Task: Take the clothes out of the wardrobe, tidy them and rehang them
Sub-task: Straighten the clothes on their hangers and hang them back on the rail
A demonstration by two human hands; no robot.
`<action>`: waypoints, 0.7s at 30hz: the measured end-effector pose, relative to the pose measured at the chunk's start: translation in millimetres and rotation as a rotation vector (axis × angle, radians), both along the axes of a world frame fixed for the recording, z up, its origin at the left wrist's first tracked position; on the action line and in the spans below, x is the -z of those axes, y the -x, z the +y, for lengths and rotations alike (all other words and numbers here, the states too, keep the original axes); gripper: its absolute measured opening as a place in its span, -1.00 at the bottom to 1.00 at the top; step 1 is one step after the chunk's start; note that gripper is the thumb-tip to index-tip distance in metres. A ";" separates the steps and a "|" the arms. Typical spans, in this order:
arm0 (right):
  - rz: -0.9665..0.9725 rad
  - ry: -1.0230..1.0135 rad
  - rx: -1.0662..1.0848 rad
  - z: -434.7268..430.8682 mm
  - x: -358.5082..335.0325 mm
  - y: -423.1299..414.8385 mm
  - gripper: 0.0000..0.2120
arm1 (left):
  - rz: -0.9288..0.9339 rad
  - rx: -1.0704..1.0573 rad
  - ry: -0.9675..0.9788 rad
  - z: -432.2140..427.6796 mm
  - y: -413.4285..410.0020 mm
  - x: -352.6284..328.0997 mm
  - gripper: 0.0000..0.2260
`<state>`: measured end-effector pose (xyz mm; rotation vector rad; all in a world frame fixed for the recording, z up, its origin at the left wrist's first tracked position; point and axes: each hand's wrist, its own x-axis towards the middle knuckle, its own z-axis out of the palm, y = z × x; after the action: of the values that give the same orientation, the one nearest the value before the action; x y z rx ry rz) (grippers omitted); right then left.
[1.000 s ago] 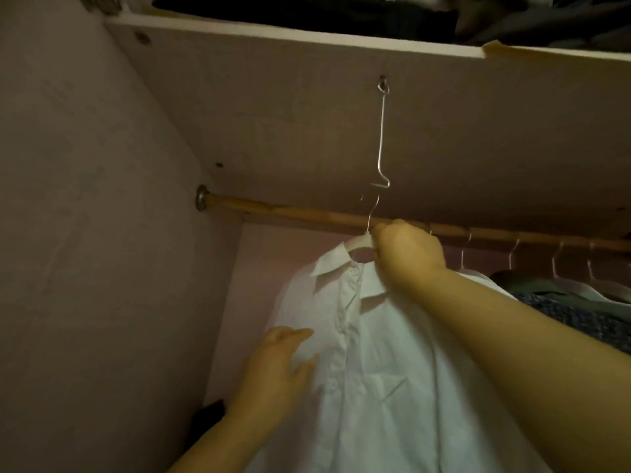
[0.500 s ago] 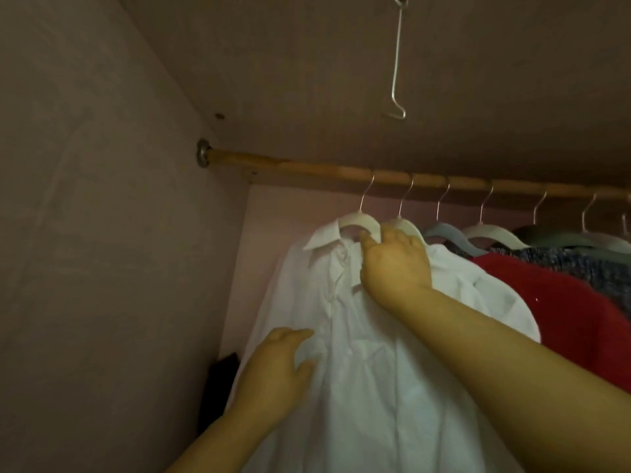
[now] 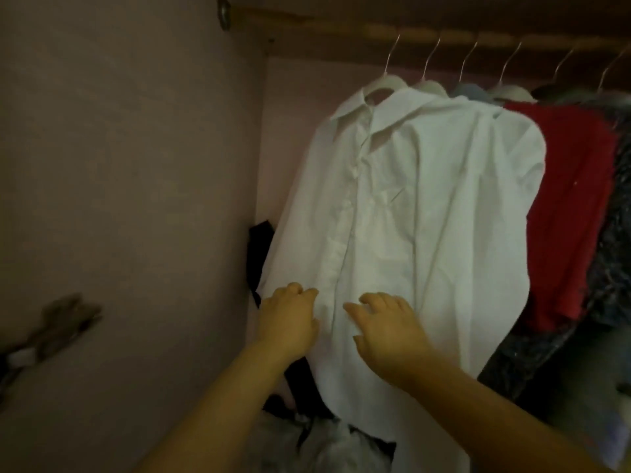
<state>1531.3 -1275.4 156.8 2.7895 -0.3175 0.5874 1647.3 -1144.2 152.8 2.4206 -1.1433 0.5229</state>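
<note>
A white collared shirt (image 3: pixel 426 199) hangs on a white hanger (image 3: pixel 384 81) from the wooden rail (image 3: pixel 358 27), leftmost in the row. My left hand (image 3: pixel 288 322) touches the shirt's left front edge low down, its fingers loosely bent. Beside it, my right hand (image 3: pixel 386 327) rests on the shirt front near the button placket with fingers spread. Neither hand grips the fabric as far as I can see.
A red garment (image 3: pixel 573 206) and a dark speckled one (image 3: pixel 614 268) hang to the right on further hangers. The wardrobe's side wall (image 3: pixel 129 199) stands close on the left. Dark and pale clothes (image 3: pixel 324 438) lie heaped at the bottom.
My right hand has left the hanger's neck and dropped to the lower shirt front. My left hand has slid down the shirt too. The view has tilted downward.
</note>
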 end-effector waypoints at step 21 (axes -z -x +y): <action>0.554 -0.438 -0.429 253.7 247.7 280.7 -0.53 | 0.609 -0.538 -0.458 334.3 389.8 240.8 -0.50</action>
<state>1250.6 -1021.6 -90.8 3.3053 0.3134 -0.2282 1257.5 -809.9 -88.0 2.9684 -0.3688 -0.3761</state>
